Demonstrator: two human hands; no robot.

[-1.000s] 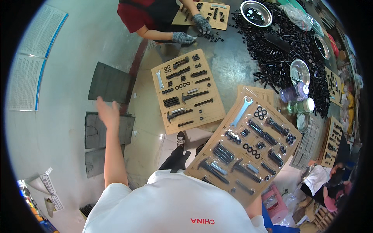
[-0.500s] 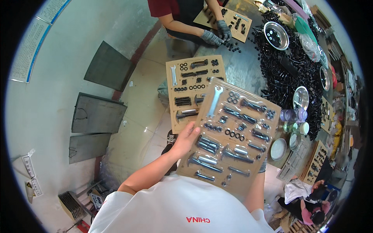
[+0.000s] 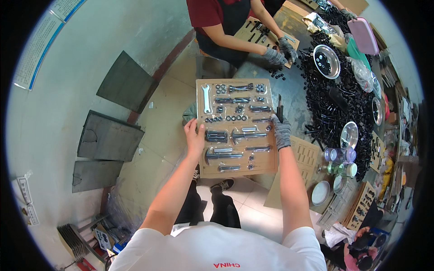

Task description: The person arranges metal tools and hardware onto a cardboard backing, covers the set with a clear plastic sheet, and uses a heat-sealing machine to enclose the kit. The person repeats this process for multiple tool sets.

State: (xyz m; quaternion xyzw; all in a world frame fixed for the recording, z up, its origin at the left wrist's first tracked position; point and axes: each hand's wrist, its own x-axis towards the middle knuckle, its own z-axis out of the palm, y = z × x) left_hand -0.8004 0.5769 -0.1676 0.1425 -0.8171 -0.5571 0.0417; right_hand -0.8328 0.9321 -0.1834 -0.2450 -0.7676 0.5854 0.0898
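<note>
A brown cardboard board [image 3: 266,165], covered in clear plastic film, lies in front of me between both hands. Under the film are a silver open-ended wrench [image 3: 206,99], dark bolts, rings, nuts and hammer-shaped pieces. My left hand [image 3: 195,139], bare, grips the board's left edge, thumb on top. On the right edge is my right hand [image 3: 283,132], in a grey glove, its fingers closed on the board. A slim dark tool [image 3: 280,108] stands up beside the right fingers; I cannot tell whether they hold it. Whatever lies beneath the board is hidden.
A co-worker's gloved hands [image 3: 285,50] work over another board at the far table. Black fasteners [image 3: 332,101] pile up on the right, with metal bowls [image 3: 326,62] among them. A printed card [image 3: 298,156] lies right of my board. Dark panels [image 3: 110,135] lean on the left wall.
The film-covered board has moved left and away from me and turned straight, now covering where a second board showed. My right hand has come into view at its right edge.
</note>
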